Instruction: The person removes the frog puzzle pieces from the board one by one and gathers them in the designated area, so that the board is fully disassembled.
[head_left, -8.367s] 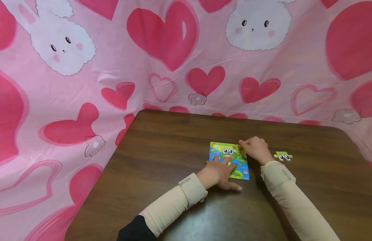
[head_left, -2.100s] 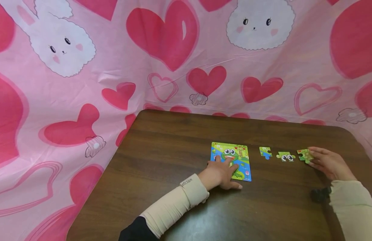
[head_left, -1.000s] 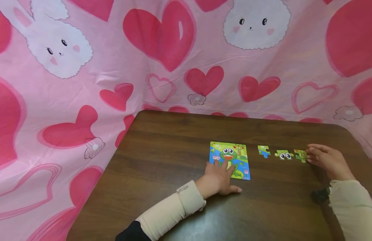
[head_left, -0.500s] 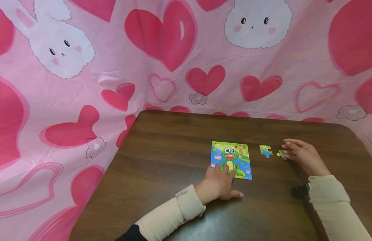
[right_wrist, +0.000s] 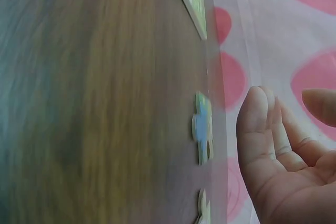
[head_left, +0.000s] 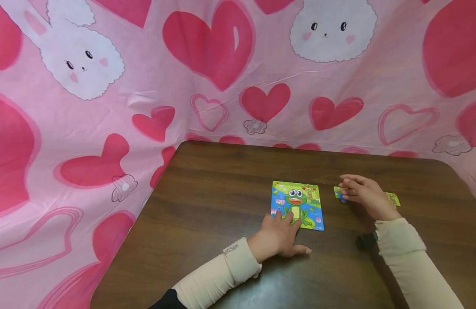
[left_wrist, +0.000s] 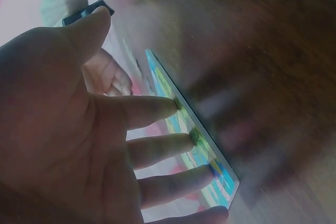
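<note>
One board [head_left: 297, 202], printed with a frog, lies flat on the table [head_left: 222, 184]. Take the board as clock centre, with 12 o'clock at the table's far edge.

Left hand [head_left: 279, 238]: at 7 o'clock, reaching onto the board's lower part. Fingers are straight and spread, tips against the printed face; the thumb stands clear of the edge. Nothing is grasped. I cannot tell how hard the tips press.

Right hand [head_left: 369, 195]: at 3 o'clock, well apart from the board. Fingers are loosely bent, thumb apart from them, and the right wrist view shows nothing between them.

Near piece [head_left: 336, 192]: just past 2 o'clock, flat on the table, partly covered by the right fingers in the head view. End piece [head_left: 394, 198]: at 3 o'clock, farther out, beyond the right hand. I cannot tell from the head view whether another lies beneath the palm.

Step in hand, as I judge it: arranging loose pieces in a row beside the board. For the next move, lower the right thumb and forefinger to the near piece, pinch it by opposite edges and keep its tab clear of its neighbour. Keep the left fingertips light, so that the board does not slide.
</note>
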`<state>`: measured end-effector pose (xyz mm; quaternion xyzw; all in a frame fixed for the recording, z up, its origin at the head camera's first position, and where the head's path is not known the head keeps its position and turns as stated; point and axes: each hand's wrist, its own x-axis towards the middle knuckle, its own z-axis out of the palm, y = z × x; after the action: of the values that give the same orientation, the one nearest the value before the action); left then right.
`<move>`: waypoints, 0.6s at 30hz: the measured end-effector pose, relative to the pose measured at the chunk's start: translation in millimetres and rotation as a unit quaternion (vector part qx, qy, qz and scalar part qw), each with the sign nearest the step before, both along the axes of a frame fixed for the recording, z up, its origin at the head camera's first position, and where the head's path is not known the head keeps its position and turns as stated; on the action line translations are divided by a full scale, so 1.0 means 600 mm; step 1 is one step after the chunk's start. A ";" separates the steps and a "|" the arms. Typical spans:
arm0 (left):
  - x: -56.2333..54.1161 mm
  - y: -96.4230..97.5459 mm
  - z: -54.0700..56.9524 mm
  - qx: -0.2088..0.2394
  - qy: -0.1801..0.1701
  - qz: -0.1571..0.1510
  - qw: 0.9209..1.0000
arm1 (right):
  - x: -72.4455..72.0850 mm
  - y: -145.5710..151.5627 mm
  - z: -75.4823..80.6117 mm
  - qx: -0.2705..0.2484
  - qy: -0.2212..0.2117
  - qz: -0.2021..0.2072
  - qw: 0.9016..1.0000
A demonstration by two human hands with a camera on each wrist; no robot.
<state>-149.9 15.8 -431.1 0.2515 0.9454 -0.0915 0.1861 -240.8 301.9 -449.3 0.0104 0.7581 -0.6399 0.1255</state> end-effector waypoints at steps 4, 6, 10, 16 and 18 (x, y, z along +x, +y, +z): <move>0.000 -0.002 0.002 0.001 -0.004 0.000 1.000 | -0.008 -0.021 0.000 0.057 -0.001 0.017 0.998; -0.001 -0.002 0.003 0.003 -0.007 0.000 1.000 | -0.012 -0.034 0.000 0.069 -0.002 0.025 0.997; -0.002 -0.003 0.003 0.009 -0.008 0.000 1.000 | -0.019 -0.062 0.000 0.081 -0.004 0.043 0.996; -0.003 -0.003 0.002 0.007 -0.003 -0.001 1.000 | -0.028 -0.103 -0.003 0.080 -0.009 0.066 0.995; -0.003 -0.003 0.002 0.006 -0.005 -0.002 1.000 | -0.030 -0.117 -0.005 0.079 -0.012 0.073 0.994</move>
<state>-151.8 13.8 -429.9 0.2547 0.9446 -0.0848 0.1889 -258.6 231.7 -452.2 -0.0275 0.8033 -0.5670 0.1802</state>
